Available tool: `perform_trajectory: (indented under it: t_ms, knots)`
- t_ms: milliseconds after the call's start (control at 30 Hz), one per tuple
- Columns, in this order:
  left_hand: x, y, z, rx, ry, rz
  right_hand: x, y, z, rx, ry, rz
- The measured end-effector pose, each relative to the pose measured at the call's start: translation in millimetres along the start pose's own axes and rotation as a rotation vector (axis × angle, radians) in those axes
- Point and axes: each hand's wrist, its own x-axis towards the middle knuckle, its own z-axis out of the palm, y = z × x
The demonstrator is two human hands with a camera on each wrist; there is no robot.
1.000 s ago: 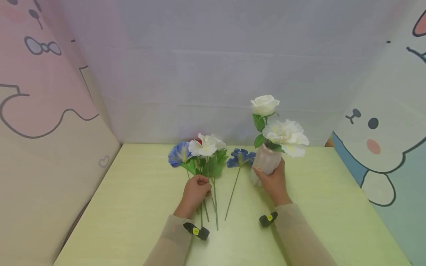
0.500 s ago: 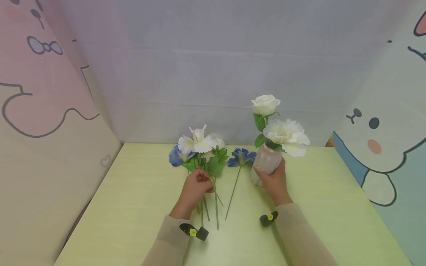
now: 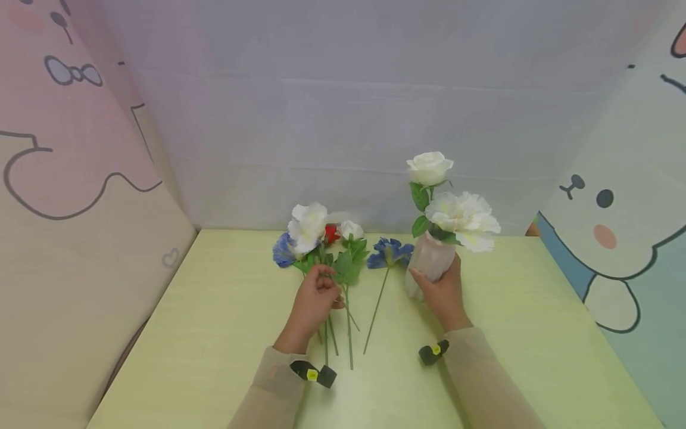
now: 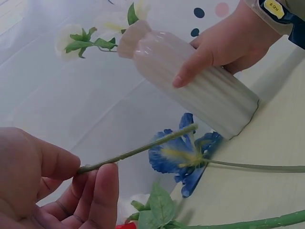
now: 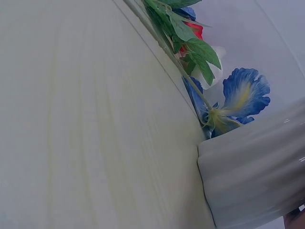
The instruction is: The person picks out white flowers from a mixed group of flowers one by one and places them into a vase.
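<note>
My left hand (image 3: 316,298) pinches a thin green stem (image 4: 143,150) between thumb and fingers; the stem's end sticks out past them in the left wrist view. A white ruffled flower (image 3: 308,227) stands just beyond this hand, above the other flowers. My right hand (image 3: 440,293) grips a white ribbed vase (image 3: 430,257) round its side. The vase holds a white rose (image 3: 429,168) and a white ruffled bloom (image 3: 463,219). Between the hands lies a blue iris (image 3: 390,254), its flower close beside the vase's base.
Around the left hand lie more flowers on the pale yellow table (image 3: 214,322): a blue one (image 3: 284,251), a red one (image 3: 331,234) and a white rose (image 3: 351,230) with green leaves. A grey-white cloth wall (image 3: 354,131) rises behind the table.
The white ruffled flower by my left hand has risen and shifted left, uncovering the red flower and lying white rose. The left hand has moved slightly up. My right hand and vase stay put.
</note>
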Motion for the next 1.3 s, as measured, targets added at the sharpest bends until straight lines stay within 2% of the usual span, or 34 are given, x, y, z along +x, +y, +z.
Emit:
perform_trajectory:
  t_ms: [100, 367, 600, 767, 1033, 1300]
  knots:
    - [-0.5, 2.7, -0.1, -0.012, 0.028, 0.002, 0.5, 1, 0, -0.003, 0.003, -0.006]
    - [-1.3, 6.2, -2.5, -0.085, 0.095, 0.054, 1.4, 1, 0, -0.005, 0.005, -0.003]
    - [-3.5, 8.7, -4.4, -0.089, 0.13, 0.085, 1.5, 1, -1, -0.011, 0.01, 0.002]
    - [-6.6, 9.6, -5.4, -0.062, 0.132, 0.084, 1.0, 0, -1, -0.003, 0.0, 0.01]
    - [-7.7, 8.7, -4.6, -0.052, 0.096, 0.103, 0.3, 0, -1, 0.002, -0.004, 0.007]
    - [-10.3, 11.6, -3.6, -0.018, 0.108, 0.127, 0.6, 1, 0, 0.013, -0.01, 0.008]
